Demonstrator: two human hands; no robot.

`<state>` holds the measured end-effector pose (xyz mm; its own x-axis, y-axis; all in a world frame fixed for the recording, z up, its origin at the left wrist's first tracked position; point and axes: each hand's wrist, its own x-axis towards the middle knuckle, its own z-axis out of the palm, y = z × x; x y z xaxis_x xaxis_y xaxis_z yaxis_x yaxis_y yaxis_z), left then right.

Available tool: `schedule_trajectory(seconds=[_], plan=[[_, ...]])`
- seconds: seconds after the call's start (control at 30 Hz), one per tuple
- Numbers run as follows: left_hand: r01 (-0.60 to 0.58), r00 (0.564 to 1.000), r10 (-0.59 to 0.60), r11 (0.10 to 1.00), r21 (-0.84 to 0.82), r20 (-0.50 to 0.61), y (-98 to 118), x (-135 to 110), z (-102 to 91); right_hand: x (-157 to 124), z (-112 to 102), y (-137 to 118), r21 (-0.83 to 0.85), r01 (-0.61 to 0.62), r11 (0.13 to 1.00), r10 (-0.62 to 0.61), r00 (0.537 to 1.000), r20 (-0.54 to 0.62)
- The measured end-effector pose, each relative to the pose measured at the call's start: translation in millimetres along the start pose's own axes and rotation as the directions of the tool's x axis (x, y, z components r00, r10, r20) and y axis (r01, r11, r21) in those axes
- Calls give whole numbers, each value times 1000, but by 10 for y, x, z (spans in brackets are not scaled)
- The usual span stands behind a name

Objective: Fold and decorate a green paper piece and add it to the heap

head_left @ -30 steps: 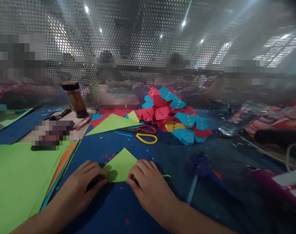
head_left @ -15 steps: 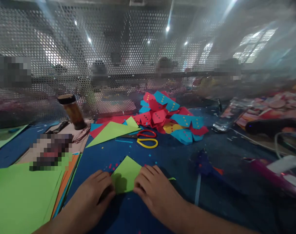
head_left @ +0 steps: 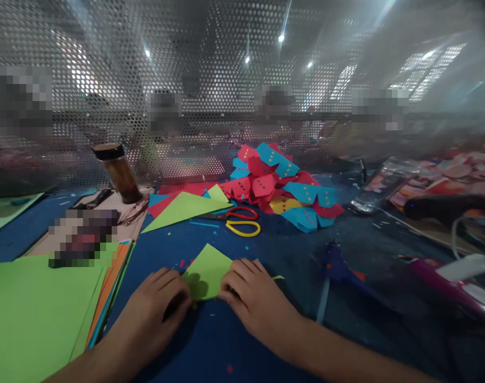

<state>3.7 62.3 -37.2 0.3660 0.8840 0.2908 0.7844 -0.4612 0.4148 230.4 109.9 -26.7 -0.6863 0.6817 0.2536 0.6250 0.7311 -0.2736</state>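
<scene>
A small green paper triangle [head_left: 207, 268] lies on the blue table [head_left: 266, 250] with its point away from me. My left hand [head_left: 156, 306] rests on its near left corner, fingers curled down onto the paper's edge. On the right corner sits my right hand [head_left: 252, 298], its fingers bent and pressed on the paper. Both hands pin the piece flat between them.
A stack of green and orange sheets [head_left: 42, 314] lies at the left. Further back are a larger green triangle [head_left: 182, 207], red-and-yellow scissors [head_left: 242, 221], a heap of folded red and blue paper pieces [head_left: 282, 186] and a brown jar [head_left: 116, 173]. A glue gun [head_left: 336, 266] lies at the right.
The view has shifted slightly; both hands stay on the green triangle's near corners with almost no movement.
</scene>
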Motion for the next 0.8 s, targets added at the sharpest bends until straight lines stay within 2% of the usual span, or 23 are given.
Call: schedule_trajectory(seconds=[0.2, 0.67, 0.8], plan=[[19, 1000, -18, 999, -32, 19, 0, 14, -10, 15, -19, -7, 59, -62, 996, 58, 996, 60], [32, 999, -31, 998, -45, 17, -12, 30, -4, 51, -19, -36, 123, -141, 982, 130, 987, 95], [-30, 999, 28, 997, -71, -23, -5, 30, 1, 51, -1, -47, 129, -160, 979, 153, 986, 64]])
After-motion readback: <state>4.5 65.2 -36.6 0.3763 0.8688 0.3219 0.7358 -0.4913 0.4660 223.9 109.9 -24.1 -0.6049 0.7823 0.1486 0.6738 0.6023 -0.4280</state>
